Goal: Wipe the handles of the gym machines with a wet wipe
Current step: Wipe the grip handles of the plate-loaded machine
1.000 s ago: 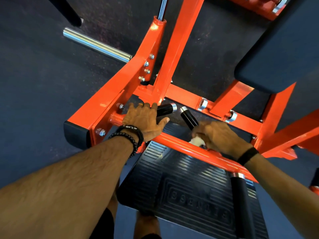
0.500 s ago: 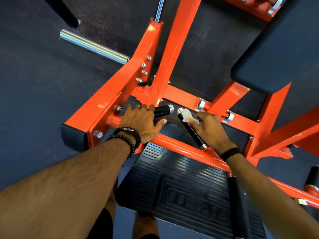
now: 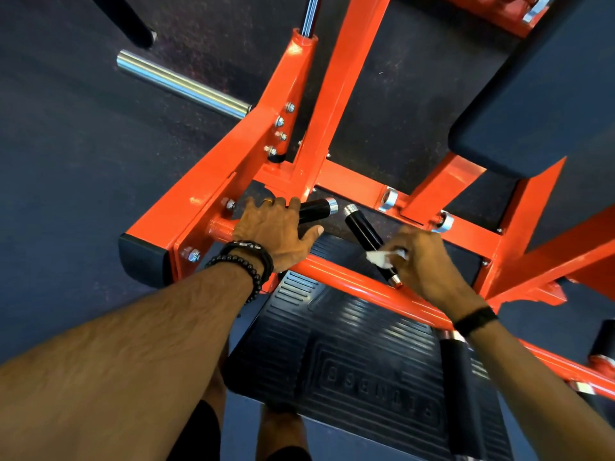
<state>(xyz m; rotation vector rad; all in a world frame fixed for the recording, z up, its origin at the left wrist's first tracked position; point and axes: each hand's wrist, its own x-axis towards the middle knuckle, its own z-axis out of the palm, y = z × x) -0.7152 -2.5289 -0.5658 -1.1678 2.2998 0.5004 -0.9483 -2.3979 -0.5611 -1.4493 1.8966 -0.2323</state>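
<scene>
Dark rubber gym floor (image 3: 83, 168) fills the bkgd, w/ an orange steel machine frame (image 3: 233, 161) standing on it. A chrome weight peg (image 3: 183, 84) sticks out from the frame's upper left, and a black pad (image 3: 545, 94) sits at upper right on orange supports. Below the frame's lower crossbar (image 3: 349, 281) lies a ribbed black footplate (image 3: 349, 354) (raised lettering on it, reads mirrored from this angle).

Two short black handles w/ chrome end caps meet near centre, tips just beside each other but apart. Left hand (image 3: 276, 231) wraps over the left handle (image 3: 316, 209): fingers curled across the top, thumb stretched along the near side, only the handle's far end and cap showing past the knuckles. A ring is on one finger; beaded bracelets (image 3: 248, 264) sit at that wrist.

Right hand (image 3: 426, 264) pinches a white wet wipe (image 3: 382, 256) against the lower part of the right handle (image 3: 366, 237), fingers bent round the wipe, which touches the handle's near side, closer to its base than to the chrome cap. The hand is a bit motion-blurred, so exact finger placement isn't clear. A black band (image 3: 476, 321) circles the right wrist.

Another black foam grip (image 3: 462, 394) runs along the lower right, under the right forearm. Bare knees show at btm edge.
</scene>
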